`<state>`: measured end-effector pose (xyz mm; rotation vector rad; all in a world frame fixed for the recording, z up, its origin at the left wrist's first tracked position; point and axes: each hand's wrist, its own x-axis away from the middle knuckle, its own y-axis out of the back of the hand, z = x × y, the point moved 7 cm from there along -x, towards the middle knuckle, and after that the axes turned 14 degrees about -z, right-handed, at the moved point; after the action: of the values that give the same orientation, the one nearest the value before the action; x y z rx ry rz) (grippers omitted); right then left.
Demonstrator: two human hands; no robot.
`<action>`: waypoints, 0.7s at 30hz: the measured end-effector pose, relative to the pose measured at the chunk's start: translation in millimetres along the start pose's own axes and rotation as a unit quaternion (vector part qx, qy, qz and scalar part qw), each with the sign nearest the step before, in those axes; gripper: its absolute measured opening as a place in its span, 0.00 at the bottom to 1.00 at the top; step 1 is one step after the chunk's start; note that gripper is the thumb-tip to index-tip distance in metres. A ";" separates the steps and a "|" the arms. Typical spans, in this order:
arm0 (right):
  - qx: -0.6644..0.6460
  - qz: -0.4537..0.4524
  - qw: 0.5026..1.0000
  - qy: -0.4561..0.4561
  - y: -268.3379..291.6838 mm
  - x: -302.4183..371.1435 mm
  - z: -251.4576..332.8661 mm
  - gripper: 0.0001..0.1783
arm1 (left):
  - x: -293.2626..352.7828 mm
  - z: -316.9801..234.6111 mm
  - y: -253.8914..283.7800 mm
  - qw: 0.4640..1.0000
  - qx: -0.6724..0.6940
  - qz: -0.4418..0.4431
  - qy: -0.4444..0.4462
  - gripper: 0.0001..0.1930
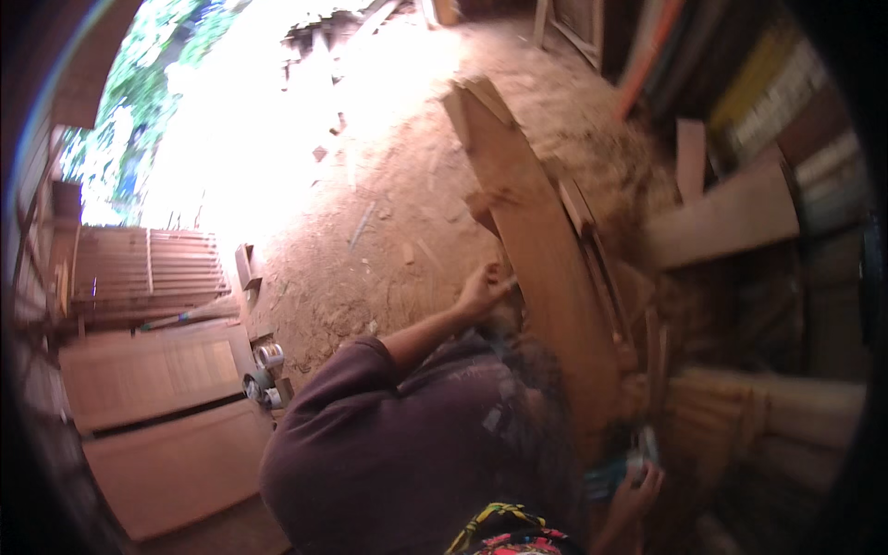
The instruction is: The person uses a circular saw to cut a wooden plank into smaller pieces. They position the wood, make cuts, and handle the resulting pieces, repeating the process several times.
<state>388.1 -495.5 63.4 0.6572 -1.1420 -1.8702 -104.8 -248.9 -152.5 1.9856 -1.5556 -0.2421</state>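
A long wooden board (546,250) runs from the far middle toward me on the right, resting on a wooden bench that mostly hides beneath it. My left hand (481,289) is beside the board's left edge, its fingers curled. A small pale thing shows at its fingertips, too blurred to name. Down by the near right end of the board, my right hand (638,488) is wrapped round a teal power tool (610,479) with a metallic part. The tool's underside is hidden, so I cannot tell whether it touches the wood.
A narrow wooden strip (592,245) lies along the board's right side. Planks (726,217) and timber stand at the right. Flat wooden panels (153,375) lie at the left, near some roll-shaped items (264,370). Brown dirt floor (398,250) stretches toward a bright opening.
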 end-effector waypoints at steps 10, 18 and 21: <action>-0.016 0.060 0.990 -0.125 25.4 61.7 -63.9 0.32 | 21.3 16.5 -5.2 0.987 0.024 0.042 0.152 0.32; 0.022 0.217 0.953 -0.210 10.2 63.8 -118.1 0.37 | 13.8 -7.4 -15.9 0.984 0.031 0.137 0.107 0.22; 0.015 0.180 0.961 -0.209 22.2 54.1 -86.6 0.34 | 14.7 -36.6 -13.3 0.982 0.025 0.168 0.078 0.20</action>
<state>434.7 -586.9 43.6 0.0499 -1.4499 -1.7157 -71.7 -248.3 -127.3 1.6963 -1.7732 0.0881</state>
